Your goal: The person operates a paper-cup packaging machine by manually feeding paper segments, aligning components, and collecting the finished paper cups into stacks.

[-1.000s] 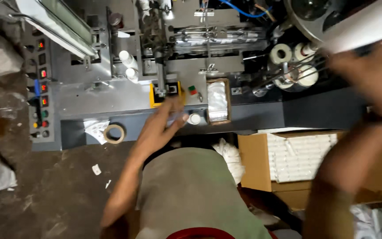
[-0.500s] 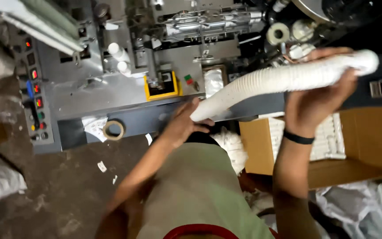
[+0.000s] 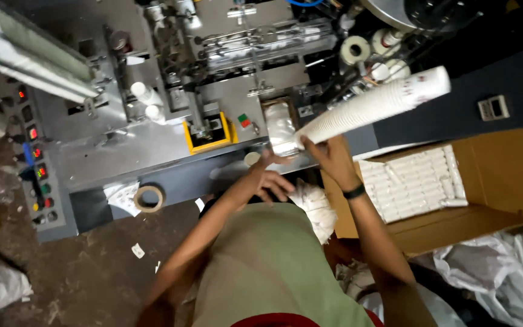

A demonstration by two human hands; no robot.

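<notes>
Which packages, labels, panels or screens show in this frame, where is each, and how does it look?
Cardboard box: right, open, brown, rows of white stacks inside.
Clear plastic bag: machine centre, shiny.
Small display unit: upper right, grey rectangle.
Control panel: left, grey, red and green lights.
Stack of paper cups: white, held by right hand.

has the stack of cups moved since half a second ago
Yes. The stack of cups has tilted, far end up toward the machine's tape rolls, near end in the right hand.

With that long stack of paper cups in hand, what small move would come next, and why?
Probably bring the left hand up under the stack of cups. Only the right hand grips it, at its lower end, and the long stack juts out unsupported over the machine.
</notes>
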